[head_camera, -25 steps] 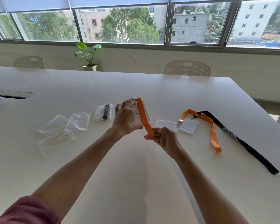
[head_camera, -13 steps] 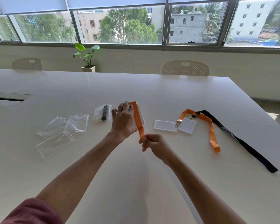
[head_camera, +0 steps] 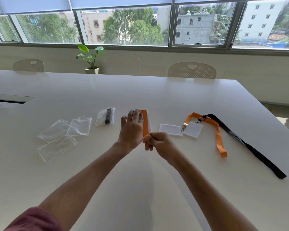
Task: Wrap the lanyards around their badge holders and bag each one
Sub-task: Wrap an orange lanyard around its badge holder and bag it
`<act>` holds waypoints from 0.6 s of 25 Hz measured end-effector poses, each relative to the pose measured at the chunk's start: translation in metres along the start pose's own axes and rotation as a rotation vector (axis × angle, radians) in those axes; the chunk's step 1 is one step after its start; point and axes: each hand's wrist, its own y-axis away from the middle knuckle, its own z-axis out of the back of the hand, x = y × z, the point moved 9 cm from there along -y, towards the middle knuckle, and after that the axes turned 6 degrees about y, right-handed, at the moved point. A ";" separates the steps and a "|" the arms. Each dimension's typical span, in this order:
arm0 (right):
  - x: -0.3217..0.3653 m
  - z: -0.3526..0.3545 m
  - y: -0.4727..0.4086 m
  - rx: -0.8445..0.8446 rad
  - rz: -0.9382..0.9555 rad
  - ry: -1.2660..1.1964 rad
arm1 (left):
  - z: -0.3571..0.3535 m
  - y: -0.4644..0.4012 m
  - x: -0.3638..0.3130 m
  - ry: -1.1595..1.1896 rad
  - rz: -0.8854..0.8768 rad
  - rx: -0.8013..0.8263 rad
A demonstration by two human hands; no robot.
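Since the earlier frames, the orange strap (head_camera: 145,122) has shortened between my hands: my right hand (head_camera: 158,142) has come up beside my left hand (head_camera: 132,129) at centre frame, and the loose length is nearly taken up. Left fingers are extended along the back of the badge holder (head_camera: 150,124), steadying it on edge; how the thumb sits I cannot tell. Right fingers are curled, pinching the strap's tail end at the holder's lower edge. Judgement: the wrap is near its last turn; to finish it well, keep the strap flat and taut, lay each turn square over the previous one, and tuck the tail under before reaching for a bag. Strap is flat woven ribbon, limp. Holder is thin, rigid, frosted white plastic, rectangular. Right of centre lie two more white holders (head_camera: 170,129), one clipped by a metal hook to a second orange lanyard (head_camera: 218,135), with a black lanyard (head_camera: 250,147) trailing to the lower right. Left of centre lie three crinkled clear bags (head_camera: 79,125) and one filled bag (head_camera: 106,116) holding a black bundle, all on a smooth white table (head_camera: 173,94).
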 end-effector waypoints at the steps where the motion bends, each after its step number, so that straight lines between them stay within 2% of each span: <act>1: -0.001 0.002 -0.001 -0.012 -0.002 -0.015 | -0.002 0.003 -0.003 -0.004 -0.019 0.000; 10: -0.001 0.018 -0.010 -0.144 0.003 -0.128 | -0.004 0.021 -0.018 0.044 -0.113 -0.033; 15: -0.005 0.032 -0.012 -0.272 -0.010 -0.078 | 0.004 0.029 -0.027 0.124 -0.178 -0.083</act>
